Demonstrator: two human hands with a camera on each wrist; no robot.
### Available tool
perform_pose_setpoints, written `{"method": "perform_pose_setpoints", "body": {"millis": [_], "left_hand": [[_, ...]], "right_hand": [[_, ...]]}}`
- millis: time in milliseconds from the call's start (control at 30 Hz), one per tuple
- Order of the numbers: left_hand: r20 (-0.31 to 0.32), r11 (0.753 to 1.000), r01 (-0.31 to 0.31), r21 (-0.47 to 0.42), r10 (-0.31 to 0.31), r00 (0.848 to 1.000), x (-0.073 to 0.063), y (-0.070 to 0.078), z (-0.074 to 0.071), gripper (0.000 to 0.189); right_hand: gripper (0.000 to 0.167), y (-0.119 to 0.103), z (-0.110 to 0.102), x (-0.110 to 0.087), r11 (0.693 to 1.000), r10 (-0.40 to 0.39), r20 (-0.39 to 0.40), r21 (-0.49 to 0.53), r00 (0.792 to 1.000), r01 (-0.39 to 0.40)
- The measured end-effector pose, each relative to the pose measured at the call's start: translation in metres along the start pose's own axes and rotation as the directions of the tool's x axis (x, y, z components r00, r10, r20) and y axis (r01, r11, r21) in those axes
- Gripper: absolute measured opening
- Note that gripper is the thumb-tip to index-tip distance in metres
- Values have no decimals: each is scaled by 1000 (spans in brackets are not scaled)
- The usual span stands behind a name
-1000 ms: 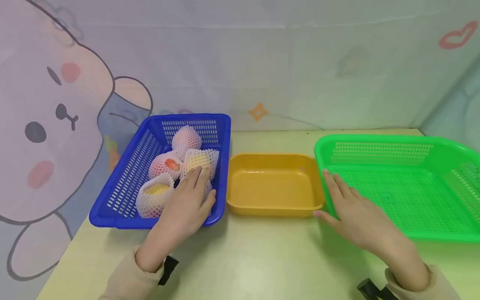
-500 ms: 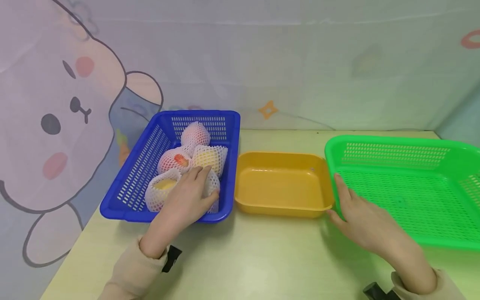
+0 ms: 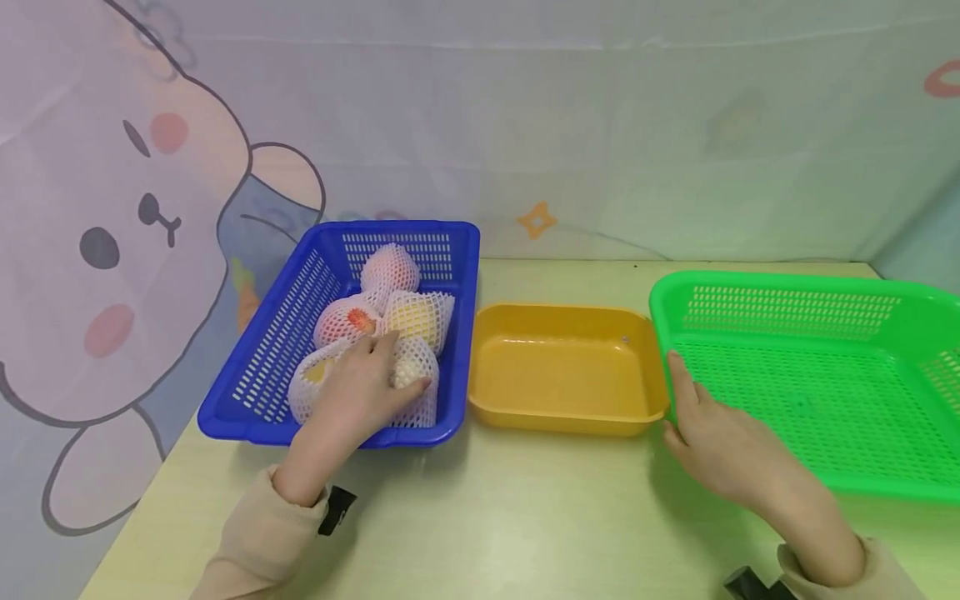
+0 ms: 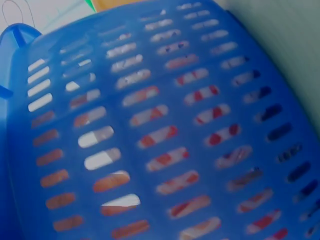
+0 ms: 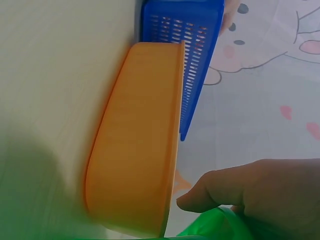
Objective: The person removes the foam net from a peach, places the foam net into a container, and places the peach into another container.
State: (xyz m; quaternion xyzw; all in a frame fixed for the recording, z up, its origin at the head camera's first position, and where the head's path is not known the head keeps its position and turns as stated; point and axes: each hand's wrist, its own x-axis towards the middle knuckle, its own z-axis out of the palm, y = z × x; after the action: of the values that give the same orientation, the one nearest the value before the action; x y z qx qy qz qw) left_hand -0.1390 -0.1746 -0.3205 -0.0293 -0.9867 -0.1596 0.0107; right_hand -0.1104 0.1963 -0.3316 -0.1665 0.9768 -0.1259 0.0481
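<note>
My left hand (image 3: 358, 387) reaches into the blue basket (image 3: 258, 354), its fingers bent down among fruits in white foam nets. Its thumb lies over the front-right netted fruit (image 3: 412, 367); the fingertips are partly hidden. Beside the hand, at front left, is a netted yellow fruit (image 3: 302, 387). Behind are a pinkish-red fruit (image 3: 341, 321), another yellow one (image 3: 420, 321) and a pink one (image 3: 392, 268). My right hand (image 3: 731, 450) rests at the left rim of the green basket (image 3: 795, 283), fingers fairly straight. In the right wrist view its thumb (image 5: 210, 192) is near the tray's rim.
A yellow tray (image 3: 558, 421) stands between the two baskets on the pale wooden table (image 3: 525, 517). Behind rises a cloth backdrop (image 3: 585, 125) with a cartoon bear. The left wrist view is filled by the blue basket's slotted wall (image 4: 150, 105).
The head view has shifted slightly, moving the scene right. My left hand has drawn back a little to the left, its fingers bending more. The right hand stays at the green rim.
</note>
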Motion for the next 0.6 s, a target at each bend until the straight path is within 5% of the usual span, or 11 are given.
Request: {"method": "perform_pose_setpoints", "body": {"millis": [600], "left_hand": [[121,999,-13,39,8,993,6,-6,1,93]], "right_hand": [[80,3,3,-2,999,-41,0,30,999,41]]}}
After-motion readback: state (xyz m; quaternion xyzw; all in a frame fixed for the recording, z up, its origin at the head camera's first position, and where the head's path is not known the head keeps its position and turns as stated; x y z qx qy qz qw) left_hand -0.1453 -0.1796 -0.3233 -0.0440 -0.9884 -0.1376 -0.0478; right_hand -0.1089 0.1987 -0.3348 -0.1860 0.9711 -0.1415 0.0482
